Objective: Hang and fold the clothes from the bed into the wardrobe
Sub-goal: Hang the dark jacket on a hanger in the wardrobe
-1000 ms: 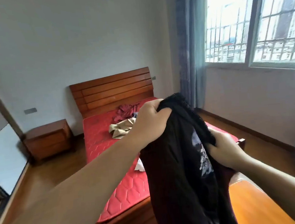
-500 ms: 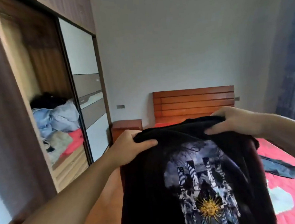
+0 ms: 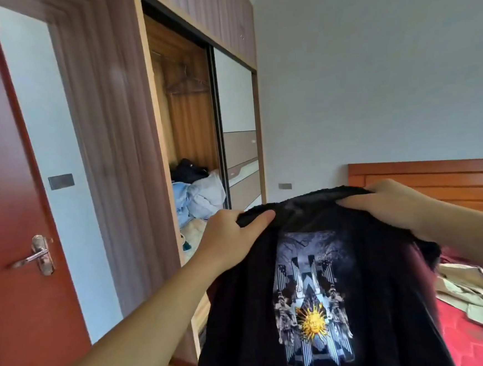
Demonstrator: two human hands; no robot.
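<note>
Hands pinch limp black printed shirt.

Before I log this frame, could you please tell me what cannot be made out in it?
All in the head view:
- Black shirt: its hem is cut off by the bottom edge; the sleeves are lost in folds.
- Left hand and right hand: the fingers curled behind the cloth are hidden.
- Hangers in the wardrobe: blurred, no count possible.
- Bed: mostly hidden by the shirt and the right edge.
</note>
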